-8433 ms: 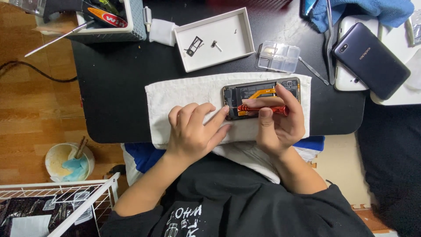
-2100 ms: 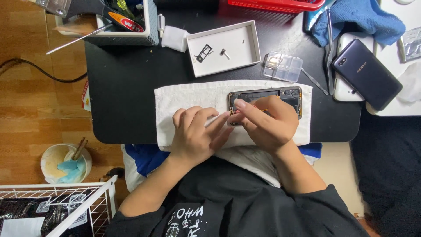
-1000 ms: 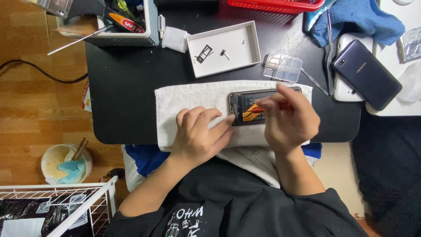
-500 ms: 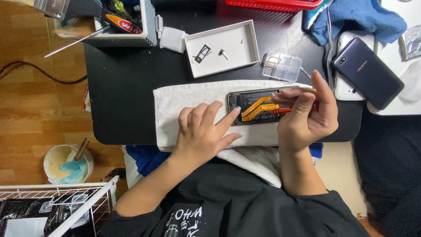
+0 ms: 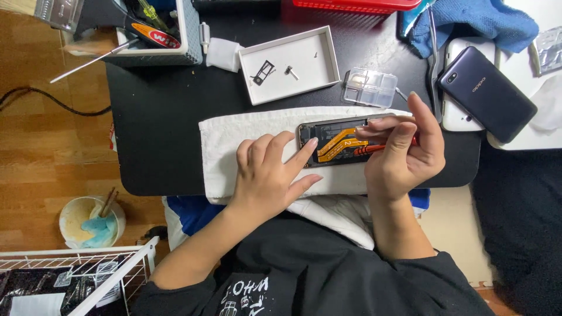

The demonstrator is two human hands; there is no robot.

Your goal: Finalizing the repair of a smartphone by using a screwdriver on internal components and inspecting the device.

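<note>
opened phone [image 5: 339, 143] laid on white towel [image 5: 234, 140] near worktop's front edge, long axis left-right | left hand [image 5: 269, 175] spread, phone's left end pressed | right hand [image 5: 404, 152] pinched on red screwdriver [image 5: 366, 150], nearer the phone's right end

Counting what is lying on and around the black table

Two hands are showing, the left hand [image 5: 266, 175] and the right hand [image 5: 404, 155]. One opened phone [image 5: 333, 143] is lying on one white towel [image 5: 234, 140], and one whole dark phone [image 5: 486, 93] is sitting apart. One white tray [image 5: 316, 76], one clear parts box [image 5: 370, 88], one red-handled screwdriver [image 5: 369, 150], one blue cloth [image 5: 474, 23] and one cup [image 5: 91, 221] are showing too.
</note>
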